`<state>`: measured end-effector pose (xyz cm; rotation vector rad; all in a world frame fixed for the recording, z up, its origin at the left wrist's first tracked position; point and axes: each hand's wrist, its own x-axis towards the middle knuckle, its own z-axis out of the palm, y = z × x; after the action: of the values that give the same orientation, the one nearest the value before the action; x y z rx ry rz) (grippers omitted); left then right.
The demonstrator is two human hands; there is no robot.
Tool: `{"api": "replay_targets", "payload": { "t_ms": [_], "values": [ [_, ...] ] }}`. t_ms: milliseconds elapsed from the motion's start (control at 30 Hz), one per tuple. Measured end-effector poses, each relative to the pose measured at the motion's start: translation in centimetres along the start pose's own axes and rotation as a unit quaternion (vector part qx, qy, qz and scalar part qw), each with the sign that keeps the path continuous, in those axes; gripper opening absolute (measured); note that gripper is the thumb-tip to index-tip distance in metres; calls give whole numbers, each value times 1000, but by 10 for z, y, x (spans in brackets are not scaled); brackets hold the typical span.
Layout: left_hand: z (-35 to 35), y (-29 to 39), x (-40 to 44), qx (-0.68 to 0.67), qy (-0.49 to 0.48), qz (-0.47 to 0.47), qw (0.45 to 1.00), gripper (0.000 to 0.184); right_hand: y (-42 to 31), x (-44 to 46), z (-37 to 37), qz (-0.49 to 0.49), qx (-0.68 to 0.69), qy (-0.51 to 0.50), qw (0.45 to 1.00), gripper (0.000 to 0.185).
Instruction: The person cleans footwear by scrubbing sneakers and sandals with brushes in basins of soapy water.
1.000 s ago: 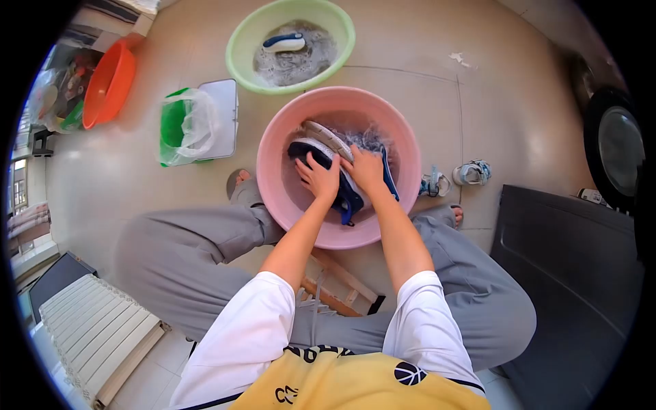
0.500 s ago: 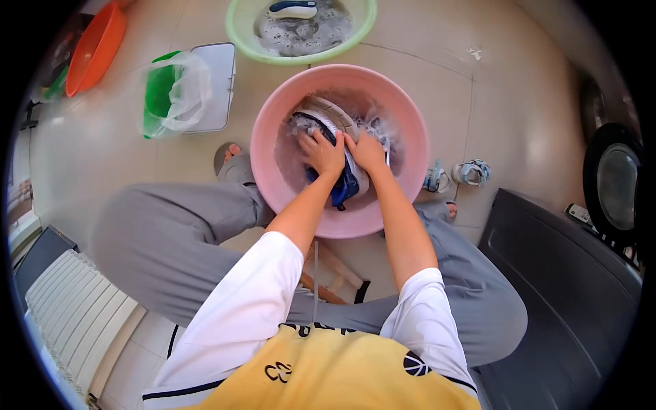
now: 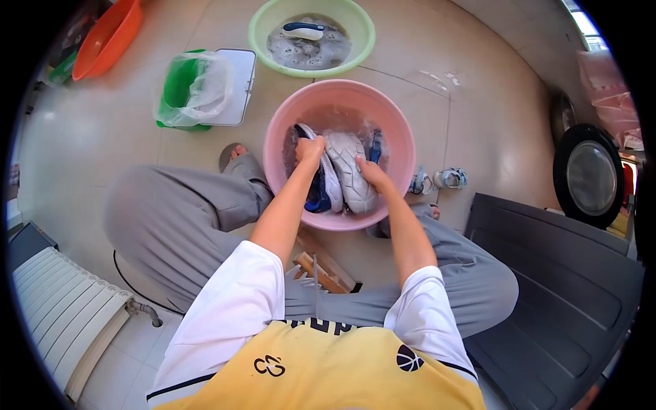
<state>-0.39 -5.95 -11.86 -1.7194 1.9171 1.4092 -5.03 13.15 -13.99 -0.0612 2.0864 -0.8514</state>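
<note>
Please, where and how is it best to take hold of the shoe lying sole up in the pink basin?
Probably across the middle, from above and the right, fingers around its long right edge: the sole-up shoe is longer than wide, and the other shoe lies close along its left.

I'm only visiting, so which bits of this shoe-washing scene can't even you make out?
All in the head view:
- Left hand: fingertips hidden where it grips the navy-and-white shoe.
- Right hand: most fingers are behind the sole-up shoe.
- That shoe's upper: facing away, hidden by its sole.
- Bottom of the light-green basin: under murky, foamy water.
- Orange basin: cut off by the top edge.
</note>
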Motion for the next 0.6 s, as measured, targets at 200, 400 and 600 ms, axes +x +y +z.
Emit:
{"api": "replay_targets", "payload": {
  "t_ms": [200, 400, 600],
  "values": [
    [3, -18, 23, -101, 39, 47, 993, 20, -37, -14, 22, -86, -168, 201, 961, 48],
    [-2, -57, 62, -337, -180, 34, 923, 24, -37, 7, 31, -230, -264, 354, 867, 53],
    [25, -14, -10, 108, 224, 339, 907, 61, -37, -8, 46, -222, -379, 322, 839, 60]
  ]
}}
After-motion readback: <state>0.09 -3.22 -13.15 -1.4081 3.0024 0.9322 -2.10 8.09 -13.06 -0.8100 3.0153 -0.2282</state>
